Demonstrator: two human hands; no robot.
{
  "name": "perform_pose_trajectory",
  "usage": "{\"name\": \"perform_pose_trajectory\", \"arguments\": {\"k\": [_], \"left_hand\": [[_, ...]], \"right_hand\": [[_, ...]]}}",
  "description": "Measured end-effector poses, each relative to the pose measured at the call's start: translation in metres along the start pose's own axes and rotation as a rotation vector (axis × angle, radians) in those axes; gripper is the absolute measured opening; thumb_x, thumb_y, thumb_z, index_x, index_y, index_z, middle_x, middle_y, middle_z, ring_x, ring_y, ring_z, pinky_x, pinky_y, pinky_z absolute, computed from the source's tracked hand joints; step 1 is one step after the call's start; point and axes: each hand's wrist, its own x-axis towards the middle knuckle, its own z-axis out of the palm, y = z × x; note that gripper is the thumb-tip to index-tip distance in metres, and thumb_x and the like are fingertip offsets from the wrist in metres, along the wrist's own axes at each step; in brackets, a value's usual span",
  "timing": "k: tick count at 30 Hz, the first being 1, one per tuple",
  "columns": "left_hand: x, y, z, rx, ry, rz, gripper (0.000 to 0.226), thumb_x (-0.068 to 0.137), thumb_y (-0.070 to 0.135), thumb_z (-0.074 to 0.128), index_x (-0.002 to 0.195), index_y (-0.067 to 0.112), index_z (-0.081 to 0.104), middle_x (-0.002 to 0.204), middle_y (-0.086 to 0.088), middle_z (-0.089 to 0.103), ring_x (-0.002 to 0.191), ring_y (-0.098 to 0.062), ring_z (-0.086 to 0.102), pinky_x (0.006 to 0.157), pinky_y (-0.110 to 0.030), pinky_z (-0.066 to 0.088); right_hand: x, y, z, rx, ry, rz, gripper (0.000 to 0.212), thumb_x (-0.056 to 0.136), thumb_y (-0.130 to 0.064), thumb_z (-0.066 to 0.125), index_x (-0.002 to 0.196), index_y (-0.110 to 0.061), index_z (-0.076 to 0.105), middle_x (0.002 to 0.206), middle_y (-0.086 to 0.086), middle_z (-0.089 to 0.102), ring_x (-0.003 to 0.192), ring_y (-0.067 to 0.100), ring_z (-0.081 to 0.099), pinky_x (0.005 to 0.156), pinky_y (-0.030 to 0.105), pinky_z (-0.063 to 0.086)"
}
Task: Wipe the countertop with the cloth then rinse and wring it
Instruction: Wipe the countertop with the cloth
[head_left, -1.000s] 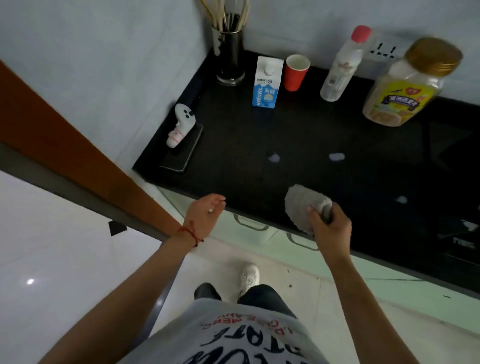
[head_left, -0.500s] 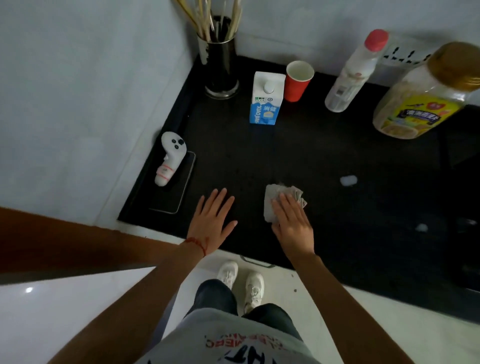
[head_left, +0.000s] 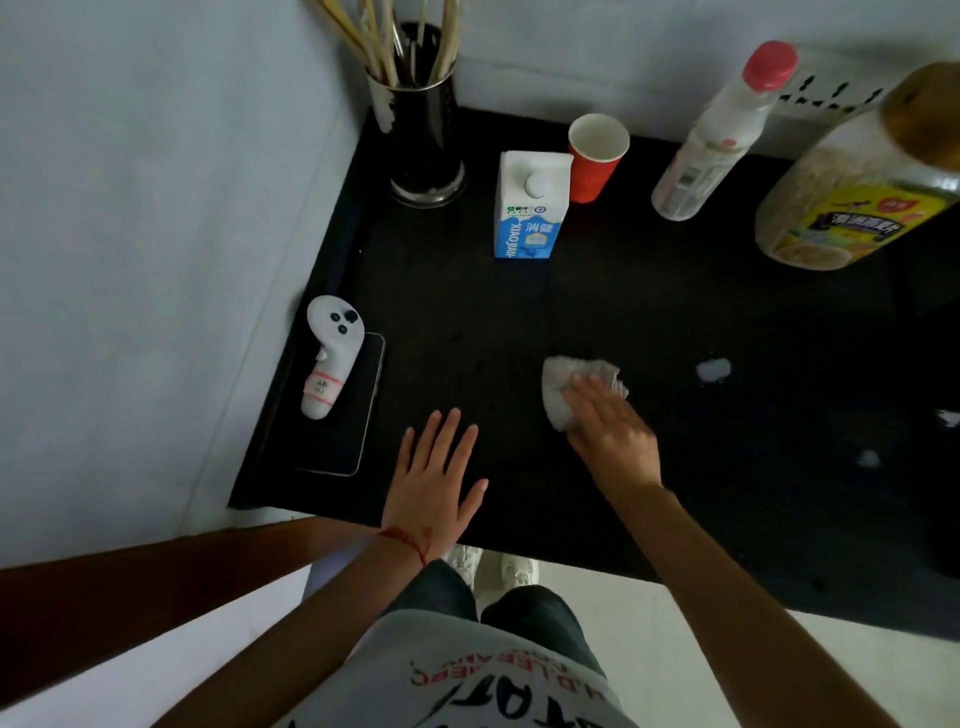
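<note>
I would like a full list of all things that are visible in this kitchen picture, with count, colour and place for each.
countertop: 1, black, fills the middle of the view
cloth: 1, pale grey, under the right hand
spills: a few, white, right of the cloth
utensil holder: 1, dark metal, back left corner, holding sticks
carton: 1, white and blue, back centre
paper cup: 1, red, behind the carton
bottle: 1, whitish with pink cap, back right
jar: 1, clear with yellow label, far right
controller: 1, white, lying on the phone
phone: 1, black, left edge
shoes: 2, white, on the floor
left hand: flat on the countertop
right hand: pressing the cloth
</note>
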Motion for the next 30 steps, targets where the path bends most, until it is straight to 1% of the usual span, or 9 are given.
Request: {"name": "perform_pose_trajectory", "arguments": {"k": [4,8,11,14,16,19,24,26,30], "left_hand": [[0.0,0.0,0.0,0.0,0.021,0.003,0.06,0.085,0.049,0.033,0.135,0.017,0.037,0.144,-0.011,0.044,0.133,-0.029,0.041,0.106,-0.048,0.025],[0.0,-0.001,0.002,0.017,0.028,-0.002,0.06,0.084,0.049,0.032,0.135,0.017,0.039,0.143,-0.011,0.046,0.132,-0.029,0.043,0.105,-0.049,0.026],[0.001,0.0,0.001,0.017,0.038,0.006,0.06,0.084,0.049,0.033,0.134,0.017,0.039,0.141,-0.011,0.048,0.131,-0.03,0.045,0.104,-0.049,0.027],[0.001,0.001,0.002,0.021,0.044,0.0,0.059,0.084,0.048,0.032,0.134,0.017,0.039,0.141,-0.012,0.048,0.13,-0.03,0.045,0.104,-0.048,0.027],[0.001,0.003,0.002,0.016,0.049,0.0,0.059,0.084,0.047,0.032,0.133,0.016,0.04,0.141,-0.013,0.048,0.13,-0.031,0.045,0.104,-0.048,0.027],[0.003,0.006,0.001,-0.002,0.063,-0.002,0.056,0.083,0.045,0.034,0.13,0.016,0.042,0.14,-0.013,0.049,0.132,-0.03,0.042,0.104,-0.047,0.03],[0.014,0.031,-0.006,-0.033,0.107,0.064,0.054,0.083,0.043,0.036,0.129,0.015,0.042,0.14,-0.012,0.049,0.133,-0.023,0.025,0.106,-0.048,0.026],[0.02,0.044,-0.01,-0.033,0.107,0.077,0.053,0.083,0.043,0.036,0.128,0.015,0.042,0.139,-0.012,0.05,0.133,-0.024,0.031,0.105,-0.046,0.027],[0.026,0.064,-0.01,-0.014,0.096,0.116,0.053,0.083,0.043,0.035,0.127,0.014,0.043,0.137,-0.011,0.052,0.128,-0.028,0.048,0.104,-0.043,0.031]], "right_hand": [[0.046,-0.011,-0.004,0.052,-0.041,0.34,0.047,0.083,-0.007,0.06,0.128,-0.007,0.048,0.138,0.014,0.05,0.13,0.027,0.044,0.1,0.047,0.045],[-0.018,-0.024,0.004,0.075,-0.019,0.081,0.043,0.072,-0.002,0.068,0.115,-0.005,0.06,0.123,0.014,0.063,0.117,0.028,0.057,0.091,0.043,0.052],[-0.008,-0.005,-0.006,0.099,-0.087,0.017,0.051,0.073,-0.005,0.071,0.122,-0.009,0.056,0.131,0.012,0.057,0.123,0.026,0.052,0.098,0.042,0.048],[0.045,0.004,-0.017,0.1,-0.087,0.352,0.053,0.088,-0.011,0.054,0.138,-0.017,0.035,0.149,0.006,0.034,0.137,0.022,0.033,0.107,0.042,0.037],[0.063,0.002,-0.018,0.096,-0.071,0.468,0.049,0.092,-0.013,0.047,0.139,-0.018,0.032,0.151,0.003,0.029,0.14,0.019,0.024,0.109,0.042,0.033],[0.037,-0.007,-0.012,0.121,-0.093,0.34,0.048,0.09,-0.008,0.047,0.137,-0.013,0.037,0.149,0.006,0.034,0.141,0.019,0.025,0.113,0.041,0.031],[-0.019,0.012,-0.009,0.117,-0.069,-0.004,0.037,0.077,-0.01,0.06,0.114,-0.008,0.062,0.123,0.011,0.063,0.12,0.025,0.055,0.099,0.041,0.047],[-0.006,0.021,-0.013,0.09,-0.096,0.028,0.048,0.074,-0.007,0.068,0.12,-0.009,0.057,0.13,0.011,0.058,0.125,0.024,0.05,0.102,0.041,0.044],[0.03,0.023,-0.02,0.104,-0.086,0.289,0.05,0.09,-0.01,0.049,0.138,-0.014,0.035,0.15,0.006,0.034,0.141,0.019,0.024,0.115,0.034,0.02]]}}
